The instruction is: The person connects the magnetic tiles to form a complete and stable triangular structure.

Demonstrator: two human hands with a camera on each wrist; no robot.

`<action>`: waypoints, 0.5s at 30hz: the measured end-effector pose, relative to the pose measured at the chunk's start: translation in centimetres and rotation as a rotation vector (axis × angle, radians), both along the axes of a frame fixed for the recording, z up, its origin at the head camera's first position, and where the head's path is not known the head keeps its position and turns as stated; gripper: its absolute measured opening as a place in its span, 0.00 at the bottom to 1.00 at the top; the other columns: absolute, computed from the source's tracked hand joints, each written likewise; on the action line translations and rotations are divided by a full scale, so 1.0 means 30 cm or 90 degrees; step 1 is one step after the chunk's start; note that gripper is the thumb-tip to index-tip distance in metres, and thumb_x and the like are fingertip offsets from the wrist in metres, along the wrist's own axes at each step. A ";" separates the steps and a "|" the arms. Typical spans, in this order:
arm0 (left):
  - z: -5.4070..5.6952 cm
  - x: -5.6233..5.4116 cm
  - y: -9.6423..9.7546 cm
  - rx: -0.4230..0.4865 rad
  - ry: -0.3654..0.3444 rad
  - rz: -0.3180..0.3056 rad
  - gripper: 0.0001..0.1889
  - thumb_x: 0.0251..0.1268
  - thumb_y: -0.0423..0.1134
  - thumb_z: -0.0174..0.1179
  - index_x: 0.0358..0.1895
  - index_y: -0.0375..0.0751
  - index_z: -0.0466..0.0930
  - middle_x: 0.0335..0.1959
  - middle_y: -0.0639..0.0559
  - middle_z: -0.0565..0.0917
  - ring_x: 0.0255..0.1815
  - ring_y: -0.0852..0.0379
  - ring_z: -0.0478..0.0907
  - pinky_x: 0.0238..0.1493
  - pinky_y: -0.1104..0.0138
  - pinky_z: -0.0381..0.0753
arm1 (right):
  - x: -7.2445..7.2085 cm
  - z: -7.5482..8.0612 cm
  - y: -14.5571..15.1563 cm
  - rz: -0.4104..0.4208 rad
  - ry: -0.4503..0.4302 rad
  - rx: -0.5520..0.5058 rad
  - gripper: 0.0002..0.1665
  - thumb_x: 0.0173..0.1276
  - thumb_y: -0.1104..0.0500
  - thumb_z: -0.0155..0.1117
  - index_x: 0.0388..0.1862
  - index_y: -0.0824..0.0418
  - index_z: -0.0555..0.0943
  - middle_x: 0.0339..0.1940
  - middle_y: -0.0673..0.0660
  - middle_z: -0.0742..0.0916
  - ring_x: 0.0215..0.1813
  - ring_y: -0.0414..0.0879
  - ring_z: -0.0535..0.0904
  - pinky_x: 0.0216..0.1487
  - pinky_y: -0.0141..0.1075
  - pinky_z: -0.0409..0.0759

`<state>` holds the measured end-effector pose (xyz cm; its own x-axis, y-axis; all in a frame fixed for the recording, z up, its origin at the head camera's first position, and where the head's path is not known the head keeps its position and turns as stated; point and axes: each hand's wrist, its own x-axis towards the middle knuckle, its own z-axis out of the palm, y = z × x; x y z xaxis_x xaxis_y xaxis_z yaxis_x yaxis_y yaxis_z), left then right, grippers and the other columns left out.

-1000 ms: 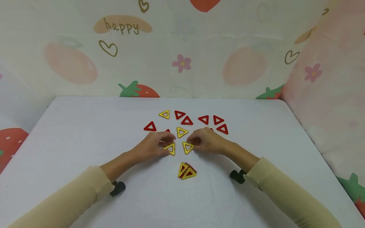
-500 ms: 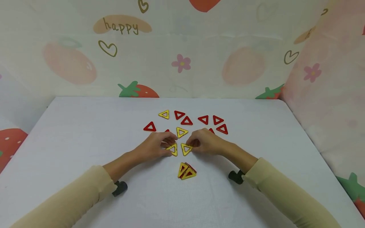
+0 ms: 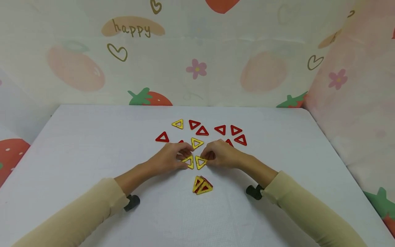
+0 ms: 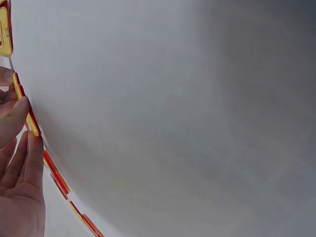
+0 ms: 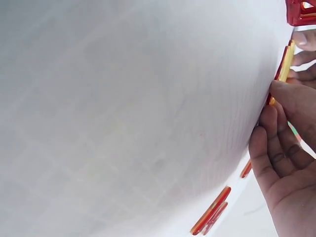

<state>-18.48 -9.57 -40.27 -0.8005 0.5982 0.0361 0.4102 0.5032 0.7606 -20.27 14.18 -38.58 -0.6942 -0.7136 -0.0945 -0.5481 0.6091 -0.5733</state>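
Note:
In the head view my left hand (image 3: 169, 157) pinches a yellow triangular magnetic tile (image 3: 192, 162) between thumb and fingers. Facing it, my right hand (image 3: 223, 154) pinches another yellow triangular tile (image 3: 196, 163). The straight edges of these two tiles stand close together, a narrow gap between them. Both lie at the table surface. The left wrist view has the left tile (image 4: 30, 118) edge-on, with red along its yellow side. Red also shows beside the yellow of the tile (image 5: 285, 66) in the right wrist view.
A cluster of yellow and red triangular tiles (image 3: 205, 189) lies nearer me. Beyond the hands are a yellow tile (image 3: 193, 143), another yellow tile (image 3: 181, 124) and several red tiles, such as one at the left (image 3: 162, 140). All rest on the white table (image 3: 92, 137).
My left hand has moved right with its tile, and my right hand slightly left with its own. The gap between the two tiles has narrowed. The other tiles stay where they were.

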 end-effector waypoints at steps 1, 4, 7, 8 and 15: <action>0.000 0.000 0.002 -0.002 0.002 0.000 0.25 0.53 0.29 0.74 0.56 0.34 0.78 0.45 0.49 0.85 0.48 0.55 0.81 0.51 0.68 0.83 | 0.000 0.000 -0.001 0.000 0.000 0.000 0.12 0.63 0.64 0.72 0.46 0.62 0.87 0.39 0.50 0.88 0.37 0.39 0.79 0.42 0.28 0.81; 0.002 0.000 0.007 -0.008 0.005 -0.001 0.25 0.53 0.29 0.74 0.56 0.34 0.78 0.46 0.49 0.85 0.48 0.56 0.81 0.51 0.67 0.82 | 0.000 0.000 -0.005 0.000 -0.006 0.001 0.12 0.63 0.64 0.72 0.46 0.62 0.87 0.39 0.50 0.88 0.37 0.40 0.79 0.42 0.28 0.81; 0.003 0.001 0.013 -0.013 0.006 -0.001 0.25 0.53 0.29 0.74 0.57 0.35 0.78 0.47 0.49 0.84 0.48 0.55 0.81 0.51 0.67 0.82 | -0.001 0.000 -0.009 0.002 -0.009 0.003 0.11 0.63 0.64 0.72 0.45 0.62 0.87 0.38 0.50 0.88 0.37 0.40 0.79 0.42 0.28 0.81; 0.004 0.002 0.014 -0.013 0.006 -0.001 0.25 0.53 0.29 0.74 0.57 0.34 0.78 0.47 0.48 0.84 0.48 0.55 0.81 0.51 0.67 0.82 | -0.001 0.000 -0.010 0.002 -0.011 0.004 0.11 0.63 0.64 0.72 0.45 0.62 0.87 0.38 0.50 0.88 0.36 0.40 0.79 0.42 0.28 0.81; 0.007 0.006 0.009 -0.015 0.010 -0.012 0.25 0.55 0.27 0.72 0.57 0.34 0.77 0.48 0.48 0.84 0.49 0.54 0.81 0.52 0.67 0.82 | 0.001 -0.001 -0.011 -0.009 -0.019 0.010 0.11 0.63 0.64 0.72 0.45 0.62 0.87 0.38 0.50 0.88 0.36 0.40 0.79 0.42 0.28 0.81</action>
